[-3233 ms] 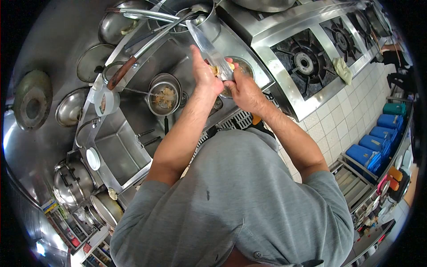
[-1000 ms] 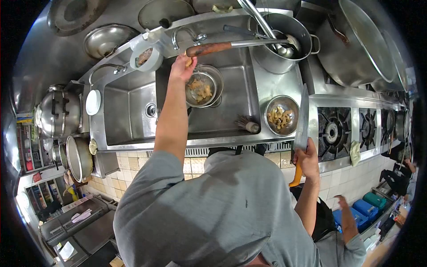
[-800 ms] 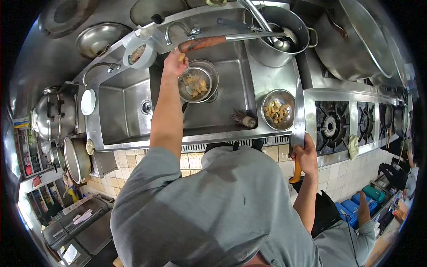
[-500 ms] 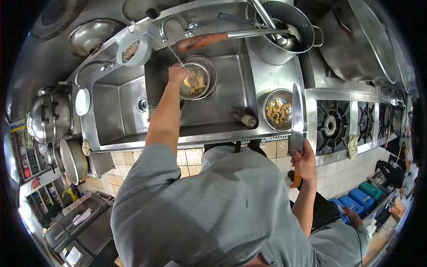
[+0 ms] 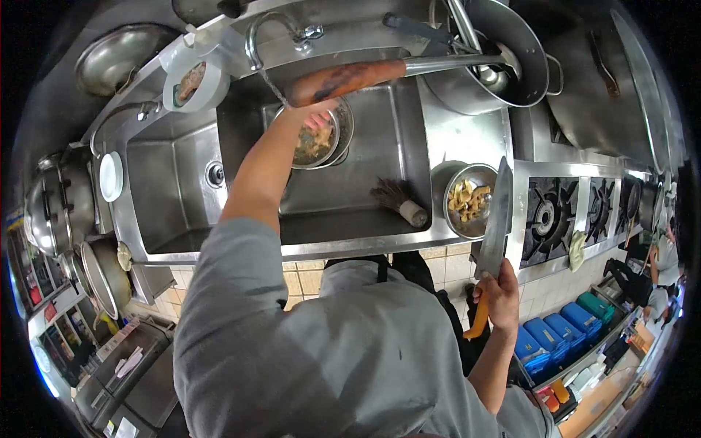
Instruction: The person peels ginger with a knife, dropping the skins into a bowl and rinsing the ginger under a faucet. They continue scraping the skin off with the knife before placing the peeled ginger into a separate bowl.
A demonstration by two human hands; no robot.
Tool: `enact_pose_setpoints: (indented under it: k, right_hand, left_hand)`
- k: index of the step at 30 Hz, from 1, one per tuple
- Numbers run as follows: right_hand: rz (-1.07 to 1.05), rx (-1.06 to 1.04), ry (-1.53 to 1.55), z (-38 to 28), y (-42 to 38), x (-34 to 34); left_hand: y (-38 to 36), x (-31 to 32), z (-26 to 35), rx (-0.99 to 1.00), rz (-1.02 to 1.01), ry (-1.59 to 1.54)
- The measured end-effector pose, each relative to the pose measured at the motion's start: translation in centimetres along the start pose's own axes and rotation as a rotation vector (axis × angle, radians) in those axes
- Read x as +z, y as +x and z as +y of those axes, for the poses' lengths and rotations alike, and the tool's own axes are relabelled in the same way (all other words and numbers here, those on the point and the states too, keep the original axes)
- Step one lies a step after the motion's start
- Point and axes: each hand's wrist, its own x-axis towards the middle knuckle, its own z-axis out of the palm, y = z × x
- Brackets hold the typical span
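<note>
My left hand (image 5: 318, 117) reaches into a metal bowl (image 5: 337, 136) in the sink, over wet yellowish-brown food pieces (image 5: 312, 142). Its fingers point down and look apart; a long wooden handle (image 5: 350, 79) in front hides part of the hand. Water runs from the tap (image 5: 255, 51) beside my wrist. My right hand (image 5: 501, 296) is closed round the orange handle of a large knife (image 5: 495, 223), its broad blade pointing away from me. The blade lies along the right side of a second metal bowl (image 5: 454, 219), which holds cut yellowish-brown pieces (image 5: 467, 201).
A brush (image 5: 401, 203) lies in the right basin. A big pot (image 5: 467, 98) with ladles stands at the back right, near gas burners (image 5: 548, 215). A white tub (image 5: 212, 87) sits behind the sink and a white lid (image 5: 111, 177) at its left. Other people are at far right.
My left hand has moved from the bowl's upper rim further into the bowl. My right hand, still on the knife, has shifted slightly nearer to me. The view has shifted.
</note>
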Motion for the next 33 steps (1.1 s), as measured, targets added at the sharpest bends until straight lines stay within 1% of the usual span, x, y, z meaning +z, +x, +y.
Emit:
enact_pose_setpoints:
  k: [1, 2, 4, 5, 6, 7, 8, 9, 10, 12, 14, 16, 18, 20, 21, 23, 24, 26, 27, 30, 31, 32, 33]
  right_hand:
    - [0.008, -0.005, 0.009, -0.2, 0.3, 0.1]
    - [0.006, 0.015, 0.071, -0.2, 0.3, 0.2]
    - [0.009, 0.052, 0.144, 0.4, 0.0, 0.5]
    - [0.012, -0.018, 0.141, 0.7, 0.2, 0.6]
    - [0.013, -0.088, 0.136, 1.0, 0.3, 0.8]
    - [0.033, -0.170, 0.142, 1.2, 0.4, 1.2]
    - [0.037, -0.169, 0.150, 0.6, 0.2, 1.8]
    - [0.022, -0.204, 0.267, -0.9, -0.4, 2.4]
    - [0.010, -0.244, 0.380, -2.7, -0.9, 2.9]
    - [0.010, -0.275, 0.372, -6.9, -2.1, 3.9]
    - [0.004, -0.379, 0.243, -10.9, -4.0, 4.6]
    - [-0.145, -0.399, 0.397, -14.5, -6.0, 5.0]
    - [-0.362, -0.239, 0.597, -16.3, -7.5, 4.5]
    - [-0.592, -0.147, 0.577, -16.1, -8.0, 4.1]
    - [-0.566, -0.138, 0.605, -16.2, -8.5, 3.9]
    - [-0.682, -0.314, 0.251, -16.6, -9.3, 3.3]
    - [-0.665, -0.301, 0.273, -16.0, -9.9, 3.4]
    - [-0.465, -0.504, 0.140, -15.3, -10.8, 4.0]
    - [-0.470, -0.498, 0.151, -15.7, -10.7, 4.0]
    - [-0.543, -0.154, 0.013, -18.7, -11.6, 3.2]
    - [-0.551, -0.145, 0.015, -19.2, -11.9, 3.2]
    - [-0.517, -0.159, -0.080, -19.8, -12.5, 3.2]
    - [-0.483, -0.167, -0.175, -20.2, -13.0, 3.2]
  left_hand:
    - [1.0, -0.3, 0.5, -0.049, -0.137, -0.183]
    - [0.5, 0.6, 1.0, -0.054, -0.145, -0.167]
    - [-5.0, 4.1, 1.1, 0.688, -0.575, -1.397]
    - [-9.2, 7.7, 2.8, 0.805, -0.835, -1.373]
    - [-9.6, 7.7, 2.5, 0.797, -0.830, -1.369]
    - [-9.6, 7.7, 2.4, 0.928, -0.775, -1.482]
    - [-9.6, 7.8, 2.2, 1.057, -0.716, -1.592]
    - [-9.2, 7.1, 2.2, 1.165, -0.804, -1.523]
    - [-9.8, 7.4, 3.4, 1.152, -0.812, -1.525]
    - [-10.9, 9.2, 6.9, 0.996, 0.028, -1.693]
    - [-7.9, 5.6, 6.5, 0.851, -0.396, -1.411]
    - [-12.2, 9.5, 10.4, 0.667, 0.025, -1.384]
    - [-8.5, 4.8, 10.9, 0.631, 0.038, -1.287]
    - [-9.1, 5.4, 10.9, 0.709, 0.133, -1.092]
    - [-8.9, 4.6, 10.8, 0.678, 0.124, -1.070]
    - [-8.5, 3.8, 10.8, 0.442, 0.489, -0.192]
    - [-8.3, 3.7, 10.5, 0.423, 0.476, -0.173]
    - [-8.6, 2.8, 10.1, 0.321, 0.311, -0.100]
    - [-8.7, 2.4, 10.2, 0.313, 0.319, -0.093]
    - [-7.5, 1.0, 9.7, 0.447, 0.220, -0.164]
    - [-3.5, -4.3, 8.8, 0.477, 0.228, -0.146]
    - [-5.4, -3.0, 9.2, 0.473, 0.233, -0.150]
    - [-9.4, 0.8, 10.5, 0.458, 0.096, -0.079]
